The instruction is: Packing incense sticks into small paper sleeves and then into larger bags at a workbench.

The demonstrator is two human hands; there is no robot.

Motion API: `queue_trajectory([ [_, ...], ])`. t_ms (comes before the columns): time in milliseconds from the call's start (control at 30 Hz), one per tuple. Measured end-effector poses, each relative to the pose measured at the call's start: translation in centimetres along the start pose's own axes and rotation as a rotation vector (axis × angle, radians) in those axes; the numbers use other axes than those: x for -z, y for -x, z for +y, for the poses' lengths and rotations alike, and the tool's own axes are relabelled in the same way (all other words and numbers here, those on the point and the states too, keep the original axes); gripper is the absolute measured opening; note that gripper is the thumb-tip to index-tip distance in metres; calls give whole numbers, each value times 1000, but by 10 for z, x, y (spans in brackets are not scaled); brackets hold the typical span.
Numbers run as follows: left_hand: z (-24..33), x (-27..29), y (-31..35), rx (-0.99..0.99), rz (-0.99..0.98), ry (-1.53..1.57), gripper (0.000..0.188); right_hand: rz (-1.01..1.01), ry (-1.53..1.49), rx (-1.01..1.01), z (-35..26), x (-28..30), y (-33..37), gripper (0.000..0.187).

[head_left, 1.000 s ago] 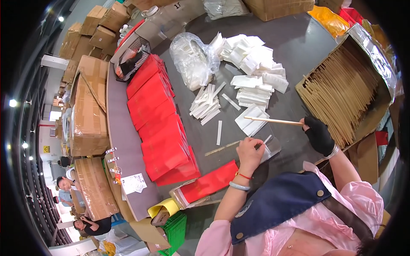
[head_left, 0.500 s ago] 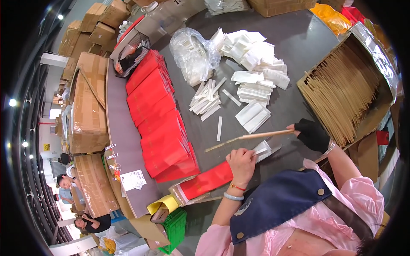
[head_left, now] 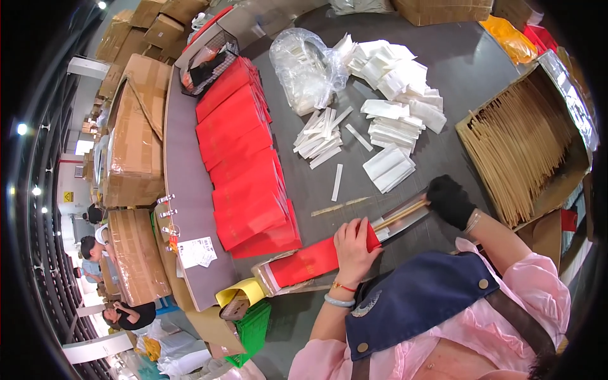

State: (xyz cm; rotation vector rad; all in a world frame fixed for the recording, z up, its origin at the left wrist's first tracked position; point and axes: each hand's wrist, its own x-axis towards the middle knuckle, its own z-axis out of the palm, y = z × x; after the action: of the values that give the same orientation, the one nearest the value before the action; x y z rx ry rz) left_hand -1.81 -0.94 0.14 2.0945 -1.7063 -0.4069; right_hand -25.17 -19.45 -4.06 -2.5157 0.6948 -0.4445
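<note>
My left hand [head_left: 356,250] has its fingers closed over the upper end of a red paper sleeve [head_left: 304,263], which lies along the table's near edge in a narrow tray-like holder [head_left: 262,278]. In my right hand [head_left: 449,201], in a black glove with bare fingertips, are the ends of thin wooden sticks [head_left: 400,216] that look like chopsticks. Their other ends reach the sleeve's opening beside my left fingers; how far in they go is hidden.
Overlapping red sleeves [head_left: 244,171] lie to the left. White paper packets [head_left: 396,120], narrow white strips [head_left: 320,136] and a clear plastic bag [head_left: 307,69] are farther back. A carton of wooden sticks [head_left: 519,149] stands right. Yellow-wrapped material [head_left: 244,291] sits at the holder's left end.
My right hand has come down and nearer, bringing the sticks from above the table to the sleeve's opening. The white packet under my left fingers no longer shows.
</note>
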Motion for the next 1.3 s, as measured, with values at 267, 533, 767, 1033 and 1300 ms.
queue_trajectory([
  [267, 14, -10, -21, -60, -4, 42, 64, -218, -676, -165, -80, -50, -32, 34],
  [533, 30, 76, -53, -223, -329, -270, 29, -339, 59, -5, -65, 33, -34, 62],
  [767, -59, 94, -43, 56, 238, -312, 43, -25, 88, -131, -59, 54, -27, 60],
  [1033, -27, -17, 16, 491, 160, 20, 98, -202, 136, -84, -72, 42, -32, 62],
  [1300, -26, -15, 15, 454, 150, 112, 96, -376, 44, 50, -91, -18, -41, 65],
])
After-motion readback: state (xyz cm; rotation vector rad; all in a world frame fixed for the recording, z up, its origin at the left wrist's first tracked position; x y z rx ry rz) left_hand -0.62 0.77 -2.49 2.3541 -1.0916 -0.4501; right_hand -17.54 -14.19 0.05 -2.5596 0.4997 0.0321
